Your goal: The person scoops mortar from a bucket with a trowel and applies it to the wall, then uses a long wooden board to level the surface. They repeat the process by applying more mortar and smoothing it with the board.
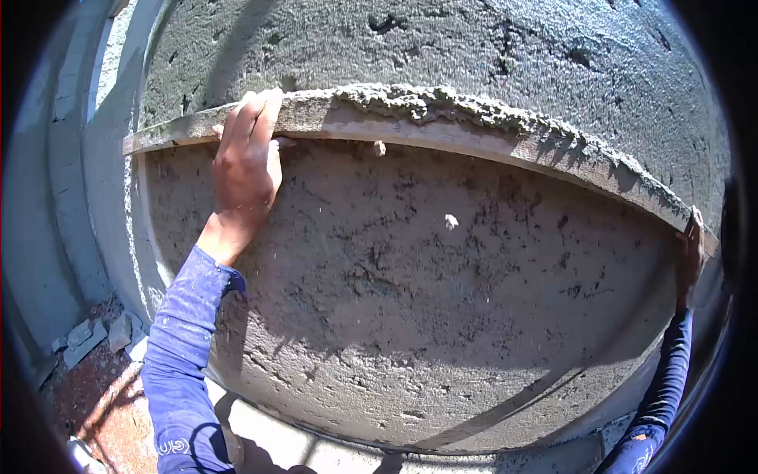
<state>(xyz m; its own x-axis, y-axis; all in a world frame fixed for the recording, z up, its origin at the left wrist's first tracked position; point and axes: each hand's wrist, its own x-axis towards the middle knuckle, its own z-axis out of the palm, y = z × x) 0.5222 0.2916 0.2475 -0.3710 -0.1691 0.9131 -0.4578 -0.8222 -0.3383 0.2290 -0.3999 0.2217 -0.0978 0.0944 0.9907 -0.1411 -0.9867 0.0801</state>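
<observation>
A long wooden straightedge lies across a wall of wet grey mortar, with a ridge of mortar piled along its upper edge. Near its left end my left hand grips the board, fingers over the top edge. At the far right end my right hand is closed around the board. Both arms wear blue sleeves. Two small mortar lumps show in front of the wall below the board. Above the board the mortar is rough and pitted; below it the surface is shaded, with scattered holes.
Broken blocks and rubble lie on reddish ground at the lower left. A pale wall and a vertical edge stand at the left. A light ledge or floor strip runs along the wall's foot. Shadows cross the mortar.
</observation>
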